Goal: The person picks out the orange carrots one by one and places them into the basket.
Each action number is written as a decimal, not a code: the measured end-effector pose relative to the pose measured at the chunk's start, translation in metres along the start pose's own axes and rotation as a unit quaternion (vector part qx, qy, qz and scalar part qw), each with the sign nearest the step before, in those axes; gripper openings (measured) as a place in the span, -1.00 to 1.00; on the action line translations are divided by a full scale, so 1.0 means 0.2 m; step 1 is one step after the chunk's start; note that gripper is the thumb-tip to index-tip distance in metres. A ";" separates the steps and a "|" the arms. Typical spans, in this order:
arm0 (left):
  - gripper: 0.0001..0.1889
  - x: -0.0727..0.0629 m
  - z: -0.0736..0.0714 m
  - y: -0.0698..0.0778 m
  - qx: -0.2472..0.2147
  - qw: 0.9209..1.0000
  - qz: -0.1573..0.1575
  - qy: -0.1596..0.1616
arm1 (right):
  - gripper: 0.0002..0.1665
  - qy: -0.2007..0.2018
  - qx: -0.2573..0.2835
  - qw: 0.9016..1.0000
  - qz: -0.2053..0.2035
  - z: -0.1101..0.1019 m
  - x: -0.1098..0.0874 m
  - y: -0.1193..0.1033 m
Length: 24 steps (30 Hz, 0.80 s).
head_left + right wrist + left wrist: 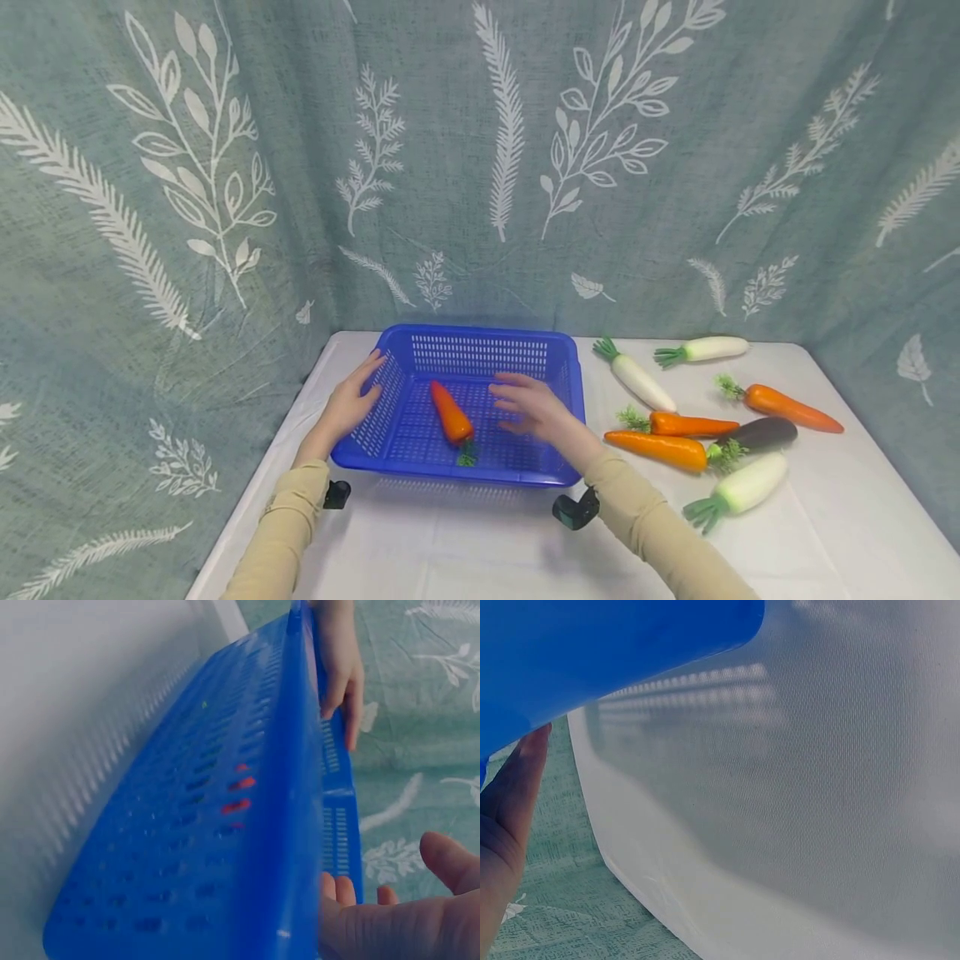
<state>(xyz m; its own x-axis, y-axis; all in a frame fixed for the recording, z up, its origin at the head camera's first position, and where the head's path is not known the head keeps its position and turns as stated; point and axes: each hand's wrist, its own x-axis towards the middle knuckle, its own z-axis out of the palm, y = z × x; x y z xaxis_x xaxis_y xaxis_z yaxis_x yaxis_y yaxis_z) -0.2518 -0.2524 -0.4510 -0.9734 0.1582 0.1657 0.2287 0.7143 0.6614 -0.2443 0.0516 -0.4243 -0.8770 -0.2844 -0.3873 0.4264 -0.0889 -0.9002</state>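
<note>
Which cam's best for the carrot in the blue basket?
The head view: it shows the carrot uncovered, from red tip to green top, lying inside the blue basket. The right wrist view gives only small red patches of it through the perforated basket; the left wrist view shows none of it.

Blue, orange and white against soft grey-green
Solid blue across the basket (457,473), patterned in rows of small slots; red-orange on the carrot (451,412) inside, darker green at its top. Orange on the three carrots (667,451) outside, tufted in lighter green; white on the daikon radishes (757,485), topped with green; near-black on the eggplant (767,433). White over the worktop (457,550), beige on the sleeves (279,521), grey-green on the curtain (450,150), printed with white leaves and sprigs.
</note>
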 end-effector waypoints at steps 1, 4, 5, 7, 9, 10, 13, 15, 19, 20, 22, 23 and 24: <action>-0.48 0.00 0.00 0.00 -0.001 1.000 -0.001 0.000 | -0.39 -0.003 -0.007 1.000 -0.003 -0.01 0.00 -0.01; -0.48 0.00 0.00 0.01 0.001 1.000 -0.004 -0.002 | -0.39 -0.015 -0.018 1.000 -0.005 -0.03 -0.02 -0.03; -0.48 0.00 0.00 0.01 0.001 1.000 -0.005 -0.003 | -0.39 -0.020 -0.024 1.000 -0.006 -0.04 -0.03 -0.03; -0.48 0.00 -0.01 0.01 0.000 1.000 -0.007 -0.003 | -0.40 -0.030 -0.033 0.999 -0.008 -0.05 -0.04 -0.04; -0.48 -0.01 -0.01 0.02 0.001 1.000 -0.007 -0.004 | -0.39 -0.038 -0.043 0.998 -0.012 -0.07 -0.05 -0.04; -0.48 0.00 0.00 0.02 0.001 1.000 -0.006 -0.004 | -0.39 -0.041 -0.049 0.998 -0.016 -0.08 -0.05 -0.04; -0.48 0.00 0.00 0.02 0.001 1.000 -0.004 -0.003 | -0.40 -0.048 -0.072 0.996 -0.036 -0.11 -0.07 -0.03; -0.48 -0.01 0.00 0.02 0.000 1.000 -0.003 -0.003 | -0.41 -0.048 -0.090 0.993 -0.053 -0.13 -0.07 -0.02; -0.48 -0.01 -0.01 0.02 -0.006 1.000 -0.005 -0.005 | -0.40 -0.063 -0.133 0.985 -0.087 -0.19 -0.09 -0.02; -0.48 -0.01 -0.01 0.02 -0.007 1.000 -0.005 -0.005 | -0.39 -0.069 -0.142 0.983 -0.093 -0.20 -0.09 -0.03; -0.48 -0.01 -0.01 0.03 -0.008 1.000 -0.005 -0.005 | -0.37 -0.081 -0.162 0.978 -0.107 -0.24 -0.10 -0.04; -0.48 -0.01 -0.01 0.03 -0.008 1.000 -0.005 -0.005 | -0.36 -0.086 -0.175 0.974 -0.115 -0.26 -0.11 -0.04; -0.48 -0.01 -0.01 0.03 -0.007 1.000 -0.004 -0.006 | -0.35 -0.089 -0.183 0.972 -0.121 -0.28 -0.11 -0.05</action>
<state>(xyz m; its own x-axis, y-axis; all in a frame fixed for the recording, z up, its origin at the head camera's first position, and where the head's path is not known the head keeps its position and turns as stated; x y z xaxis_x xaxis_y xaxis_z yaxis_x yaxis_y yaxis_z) -0.2481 -0.2503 -0.4455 -0.9753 0.1599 0.1522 0.2207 0.7058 0.6732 -0.2416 0.1117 -0.4181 -0.8755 -0.4608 -0.1451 0.0778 0.1620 -0.9837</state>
